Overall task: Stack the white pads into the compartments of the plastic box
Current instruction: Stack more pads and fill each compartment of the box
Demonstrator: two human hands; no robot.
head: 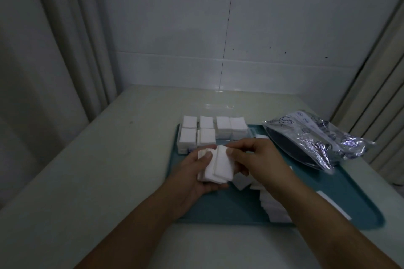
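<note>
A clear plastic box [248, 132] stands at the far left of a teal tray [240, 212], its compartments filled with stacks of white pads [207, 135]. Just in front of the box, my left hand [188, 181] cups a small stack of white pads [215, 166] from below, thumb on top. From the right, my right hand [260, 157] pinches the top pad of that stack with thumb and fingers. More loose white pads [273, 207] lie on the tray under my right forearm, partly hidden.
A crinkled silver foil bag [317, 137] with a dark opening lies on the tray's far right corner. A white strip [334, 204] rests near the tray's right edge. The tray sits on a pale table [98, 170] against a tiled wall, with curtains on both sides.
</note>
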